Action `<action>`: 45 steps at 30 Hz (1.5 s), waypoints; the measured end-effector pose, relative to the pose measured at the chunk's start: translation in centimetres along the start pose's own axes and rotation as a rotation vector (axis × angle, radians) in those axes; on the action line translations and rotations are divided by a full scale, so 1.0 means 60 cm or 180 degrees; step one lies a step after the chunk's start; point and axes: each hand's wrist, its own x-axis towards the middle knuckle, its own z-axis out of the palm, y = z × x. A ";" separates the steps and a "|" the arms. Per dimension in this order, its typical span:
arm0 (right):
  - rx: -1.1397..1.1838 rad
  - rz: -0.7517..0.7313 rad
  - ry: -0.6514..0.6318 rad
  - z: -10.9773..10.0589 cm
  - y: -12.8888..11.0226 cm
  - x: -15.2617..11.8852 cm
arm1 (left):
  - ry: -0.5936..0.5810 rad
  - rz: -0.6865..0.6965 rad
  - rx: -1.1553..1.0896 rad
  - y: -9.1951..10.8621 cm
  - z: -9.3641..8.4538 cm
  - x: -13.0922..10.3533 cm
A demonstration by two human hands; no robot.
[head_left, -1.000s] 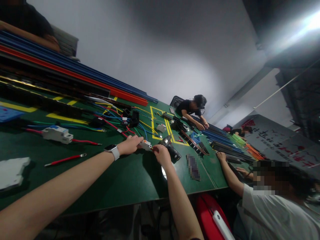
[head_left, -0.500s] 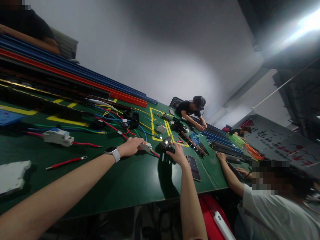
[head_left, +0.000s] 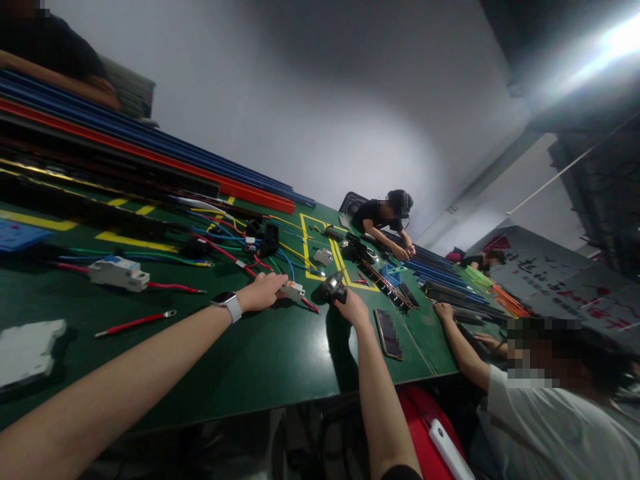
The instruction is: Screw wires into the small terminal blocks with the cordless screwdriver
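My left hand (head_left: 263,292), a watch on its wrist, is closed on a small white circuit breaker (head_left: 293,289) lying low over the green table. A short red wire (head_left: 310,305) comes out of the breaker's near right end. Just to the right, my right hand (head_left: 351,307) is wrapped round the grip of a dark cordless screwdriver (head_left: 333,287). Its far end points away from me, and my fingers hide part of the handle. Another white breaker with red wires (head_left: 119,273) lies to the left, beyond a loose red cable with a ring lug (head_left: 137,323).
Coloured wires and black parts (head_left: 270,239) spread behind my left hand. A phone (head_left: 388,333) lies right of my right forearm. Long blue and orange bars (head_left: 255,193) line the table's back. A co-worker in a white shirt (head_left: 545,413) sits close on the right; others sit farther off.
My right hand and the screwdriver have turned and shifted slightly, so the lower handle shows less. My left hand stays on the breaker. The view has moved a little.
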 end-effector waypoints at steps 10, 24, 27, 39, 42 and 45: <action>0.0302 0.0251 -0.0110 -0.012 0.005 0.013 | -0.0013 -0.0030 -0.0058 0.001 0.000 0.001; 0.2047 0.0360 0.0479 -0.015 -0.005 -0.041 | 0.0101 -0.0083 0.0067 0.018 -0.008 0.000; 0.2473 0.0412 0.0502 -0.010 -0.007 -0.069 | 0.0174 -0.0126 0.0134 0.019 -0.003 0.004; 0.4033 0.0221 0.0272 0.021 -0.068 -0.123 | 0.0158 -0.0210 0.0307 0.020 -0.001 0.007; 0.4073 0.0247 0.0316 0.031 -0.090 -0.121 | 0.0210 -0.0178 0.0319 0.020 0.000 0.005; 0.4195 0.0442 0.0324 0.039 -0.107 -0.124 | 0.0207 -0.0171 0.0363 0.019 0.003 0.006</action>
